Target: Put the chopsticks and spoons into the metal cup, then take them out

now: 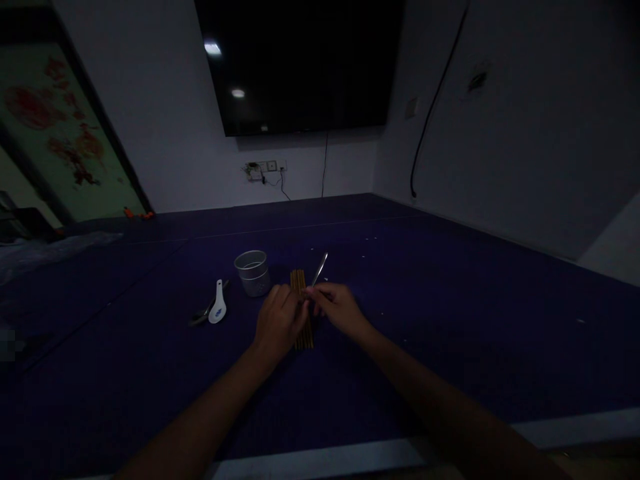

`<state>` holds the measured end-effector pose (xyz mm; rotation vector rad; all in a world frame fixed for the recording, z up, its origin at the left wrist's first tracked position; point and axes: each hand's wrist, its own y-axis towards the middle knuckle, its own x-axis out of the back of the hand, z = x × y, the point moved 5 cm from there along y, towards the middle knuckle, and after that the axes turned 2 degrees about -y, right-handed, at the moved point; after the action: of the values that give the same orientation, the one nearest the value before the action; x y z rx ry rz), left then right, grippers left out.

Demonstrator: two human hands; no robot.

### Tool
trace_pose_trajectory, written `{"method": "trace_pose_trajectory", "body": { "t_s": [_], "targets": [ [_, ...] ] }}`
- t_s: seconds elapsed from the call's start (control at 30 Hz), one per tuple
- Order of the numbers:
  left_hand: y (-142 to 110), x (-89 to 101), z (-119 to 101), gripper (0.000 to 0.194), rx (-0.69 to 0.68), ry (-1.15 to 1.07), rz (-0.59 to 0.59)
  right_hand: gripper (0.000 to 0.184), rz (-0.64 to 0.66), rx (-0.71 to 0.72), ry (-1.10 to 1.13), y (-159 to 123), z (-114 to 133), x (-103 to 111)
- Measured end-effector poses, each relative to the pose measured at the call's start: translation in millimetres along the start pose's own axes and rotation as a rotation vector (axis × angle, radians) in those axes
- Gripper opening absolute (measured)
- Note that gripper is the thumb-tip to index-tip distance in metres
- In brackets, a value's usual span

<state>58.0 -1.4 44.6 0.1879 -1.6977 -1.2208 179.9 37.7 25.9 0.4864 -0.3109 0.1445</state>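
Note:
A bundle of brown chopsticks (306, 337) lies lengthwise on the dark blue surface, its middle covered by both hands. My left hand (279, 323) is closed over the bundle from the left, fingers curled onto the sticks. From the right, my right hand (340, 310) meets it in a pinch above the bundle; what its fingertips hold is hidden. A thin shiny metal utensil (320, 268) slants up just beyond the right fingers, and its lower end is out of sight. Left of the bundle stands a grey metal cup (254, 283), upright and near my left knuckles.
A white ceramic soup spoon (218, 307) and a dark metal spoon (200, 317) lie left of the cup. Small white scraps dot the blue surface (450, 320). Clear plastic sheeting (55, 252) sits far left. A large screen (305, 67) hangs on the back wall.

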Motion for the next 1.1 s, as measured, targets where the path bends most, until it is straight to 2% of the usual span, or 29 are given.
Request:
{"method": "trace_pose_trajectory", "body": {
  "t_s": [0.2,0.3,0.4,0.5,0.57,0.67,0.83,0.9,0.97,1.1],
  "targets": [
    [0,4.2,0,0.020,-0.035,-0.055,0.016,0.036,-0.045,-0.068,0.157,2,-7,-1],
    [0,11.9,9,0.025,0.033,-0.026,-0.014,0.035,-0.115,-0.134,0.200,5,-17,3],
    [-2,24.4,32,0.027,0.183,0.122,-0.122,0.033,-0.165,-0.217,0.201,6,-30,9],
    [-7,42.6,68,0.029,0.437,0.320,-0.282,0.031,-0.181,-0.277,0.182,6,-41,12],
    [-11,53.1,94,0.032,0.618,0.413,-0.319,0.031,-0.176,-0.302,0.162,5,-45,13],
    [-16,60.6,126,0.035,0.816,0.528,-0.201,0.029,-0.165,-0.346,0.114,5,-49,12],
    [-27,49.3,156,0.043,0.961,0.596,0.194,0.028,-0.140,-0.390,0.047,4,-52,11],
    [-32,42.6,161,0.046,0.983,0.593,0.303,0.028,-0.125,-0.400,0.027,4,-54,10],
    [-35,38.1,162,0.049,0.987,0.592,0.358,0.027,-0.114,-0.406,0.017,4,-55,10],
    [-36,35.1,163,0.053,0.978,0.598,0.389,0.027,-0.104,-0.423,0.017,4,-55,8]
  ]
}}
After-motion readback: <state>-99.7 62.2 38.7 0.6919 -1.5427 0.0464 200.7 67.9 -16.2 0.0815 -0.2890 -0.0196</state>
